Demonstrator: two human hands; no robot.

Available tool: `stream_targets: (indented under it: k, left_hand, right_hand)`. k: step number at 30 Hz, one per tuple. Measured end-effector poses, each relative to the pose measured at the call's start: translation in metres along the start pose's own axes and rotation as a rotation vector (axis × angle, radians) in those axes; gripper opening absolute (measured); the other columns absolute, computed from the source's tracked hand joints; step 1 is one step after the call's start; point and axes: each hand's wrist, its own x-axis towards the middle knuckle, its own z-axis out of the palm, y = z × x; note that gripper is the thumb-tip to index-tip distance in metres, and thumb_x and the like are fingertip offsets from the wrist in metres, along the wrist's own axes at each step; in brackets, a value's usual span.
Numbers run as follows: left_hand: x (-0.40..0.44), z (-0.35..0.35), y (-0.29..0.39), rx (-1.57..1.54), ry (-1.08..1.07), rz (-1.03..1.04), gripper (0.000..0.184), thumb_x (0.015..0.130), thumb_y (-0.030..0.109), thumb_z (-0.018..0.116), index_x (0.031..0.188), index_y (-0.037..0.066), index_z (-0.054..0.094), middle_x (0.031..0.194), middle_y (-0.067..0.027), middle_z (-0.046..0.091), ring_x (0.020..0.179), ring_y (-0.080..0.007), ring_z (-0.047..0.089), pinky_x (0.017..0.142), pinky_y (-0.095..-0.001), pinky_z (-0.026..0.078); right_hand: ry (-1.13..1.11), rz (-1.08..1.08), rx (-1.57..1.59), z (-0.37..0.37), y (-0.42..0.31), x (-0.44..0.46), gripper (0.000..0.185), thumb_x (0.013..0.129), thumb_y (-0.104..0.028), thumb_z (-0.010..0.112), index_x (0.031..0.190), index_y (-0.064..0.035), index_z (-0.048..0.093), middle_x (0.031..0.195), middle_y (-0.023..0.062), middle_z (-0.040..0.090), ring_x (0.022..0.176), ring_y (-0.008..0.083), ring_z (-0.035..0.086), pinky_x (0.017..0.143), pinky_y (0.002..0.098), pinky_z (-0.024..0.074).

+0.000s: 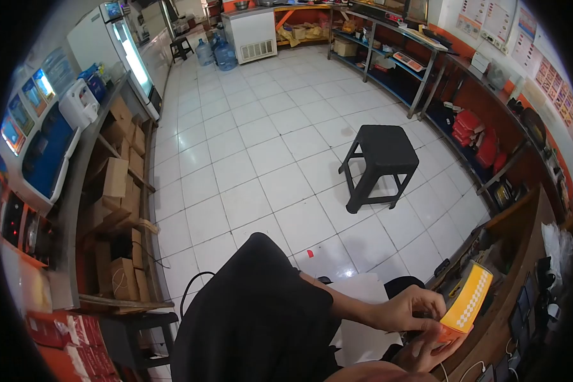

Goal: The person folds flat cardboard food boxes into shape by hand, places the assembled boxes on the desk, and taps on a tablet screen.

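Through my head camera I have a small yellow box (pixel 471 294) in the hands, tilted in the air beside the brown desk (pixel 533 213) at lower right, and I cannot tell whether any of it rests on the wood. My right hand (pixel 438 350) grips its orange lower end from beneath, probably because that bears the weight and steadies the box. My left hand (pixel 414 310) comes in above with fingers curled and tips at the box's near edge; whether they pinch a flap or merely press, I cannot tell. The tilt turns the broad patterned face upward, which seems to leave that lower end within reach of both thumbs. Along the desk's far right edge I make out dark devices and a white cable (pixel 474 369), perhaps pushed there to spare working room. Beyond the desk lies a white tile floor (pixel 235 159), shiny in patches, with a red scrap (pixel 310 253) and a black stool (pixel 385 153) standing upright. At left, a long counter (pixel 86 159) carries a white machine (pixel 79 104) near its inner edge, while brown cartons (pixel 114 181) fill the shelves underneath, likely to keep bulk off the top. Water jugs (pixel 225 56) stand beside a white freezer (pixel 251 35) at the back.
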Motion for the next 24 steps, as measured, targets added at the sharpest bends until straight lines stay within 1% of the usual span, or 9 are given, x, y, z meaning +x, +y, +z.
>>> stream_targets:
  k: [4, 7, 8, 11, 14, 17, 20, 23, 24]
  left_hand:
    - [0.012, -0.001, -0.001, 0.727, -0.369, 0.399, 0.044, 0.064, 0.024, 0.071, 0.102, 0.011, 0.054, 0.101, -0.0052, 0.058, 0.105, -0.0236, 0.046, 0.092, -0.059, 0.025]
    - [0.016, -0.002, -0.023, 1.08, -0.368, 0.556, 0.058, 0.055, 0.034, 0.071, 0.109, 0.022, 0.051, 0.123, -0.0049, 0.045, 0.121, -0.0307, 0.03, 0.091, -0.0695, 0.006]
    - [0.019, -0.008, -0.022, 1.151, -0.428, 0.511, 0.064, 0.055, 0.036, 0.071, 0.113, 0.027, 0.047, 0.132, -0.0031, 0.034, 0.124, -0.0314, 0.026, 0.094, -0.0664, 0.009]
    - [0.019, -0.014, -0.021, 1.214, -0.337, 0.641, 0.041, 0.073, 0.036, 0.059, 0.111, 0.023, 0.05, 0.127, -0.0028, 0.042, 0.118, -0.0283, 0.038, 0.083, -0.0552, 0.031]
    - [0.013, -0.015, -0.027, 1.086, -0.276, 0.563, 0.044, 0.067, 0.03, 0.067, 0.107, 0.017, 0.052, 0.121, -0.0037, 0.047, 0.118, -0.0274, 0.039, 0.092, -0.0643, 0.019]
    - [0.012, -0.027, -0.03, 1.209, -0.257, 0.851, 0.021, 0.075, 0.02, 0.062, 0.093, 0.008, 0.059, 0.102, -0.0055, 0.059, 0.101, -0.0227, 0.054, 0.085, -0.0526, 0.036]
    - [0.003, -0.025, -0.025, 0.705, -0.092, 0.518, 0.011, 0.076, 0.013, 0.059, 0.082, 0.005, 0.061, 0.087, -0.007, 0.063, 0.085, -0.0196, 0.06, 0.074, -0.037, 0.046]
    - [-0.01, -0.019, -0.017, 0.666, 0.198, 0.208, 0.01, 0.075, 0.01, 0.061, 0.08, 0.002, 0.061, 0.083, -0.0103, 0.062, 0.08, -0.0202, 0.061, 0.07, -0.0273, 0.046]
    - [-0.012, -0.018, -0.013, 0.703, 0.273, 0.27, 0.012, 0.073, 0.009, 0.062, 0.082, 0.001, 0.061, 0.083, -0.0112, 0.062, 0.078, -0.0211, 0.061, 0.07, -0.0273, 0.046]
  right_hand:
    - [0.203, 0.322, 0.188, -0.002, -0.004, 0.009, 0.025, 0.08, 0.0, 0.053, 0.105, -0.0009, 0.054, 0.108, 0.0194, 0.046, 0.091, 0.0268, 0.053, 0.076, 0.0339, 0.0455]
    - [0.297, 0.484, 0.291, -0.007, -0.009, 0.013, 0.023, 0.081, -0.002, 0.052, 0.104, 0.0016, 0.053, 0.101, 0.0186, 0.049, 0.087, 0.0252, 0.054, 0.074, 0.0323, 0.0466]
    - [0.323, 0.523, 0.325, -0.007, -0.011, 0.013, 0.022, 0.082, -0.003, 0.052, 0.103, 0.0025, 0.053, 0.099, 0.0183, 0.051, 0.086, 0.0246, 0.054, 0.073, 0.0318, 0.047]
    - [0.369, 0.621, 0.38, -0.014, -0.014, 0.013, 0.021, 0.083, -0.005, 0.051, 0.101, 0.005, 0.052, 0.093, 0.0175, 0.054, 0.082, 0.023, 0.055, 0.07, 0.0301, 0.0481]
    - [0.383, 0.669, 0.426, -0.012, -0.023, 0.012, 0.021, 0.085, -0.008, 0.05, 0.1, 0.0076, 0.052, 0.086, 0.0167, 0.057, 0.079, 0.0214, 0.057, 0.068, 0.0285, 0.0492]
    - [0.271, 0.826, 0.458, -0.017, -0.028, 0.02, 0.023, 0.085, -0.009, 0.049, 0.1, 0.0091, 0.052, 0.086, 0.0179, 0.058, 0.078, 0.0219, 0.057, 0.067, 0.0285, 0.0496]
    - [0.271, 0.918, 0.219, -0.007, -0.067, 0.05, 0.02, 0.083, -0.003, 0.048, 0.098, 0.0098, 0.055, 0.085, 0.0196, 0.059, 0.076, 0.0228, 0.057, 0.067, 0.0296, 0.0492]
    - [0.14, 0.169, 0.288, -0.002, -0.027, 0.03, 0.015, 0.082, 0.004, 0.048, 0.091, 0.011, 0.057, 0.079, 0.0192, 0.059, 0.07, 0.0241, 0.057, 0.065, 0.0313, 0.0493]
    - [-0.037, 0.026, 0.232, -0.01, -0.019, 0.033, 0.012, 0.078, 0.009, 0.05, 0.087, 0.0114, 0.058, 0.077, 0.02, 0.059, 0.068, 0.0278, 0.058, 0.063, 0.0321, 0.049]
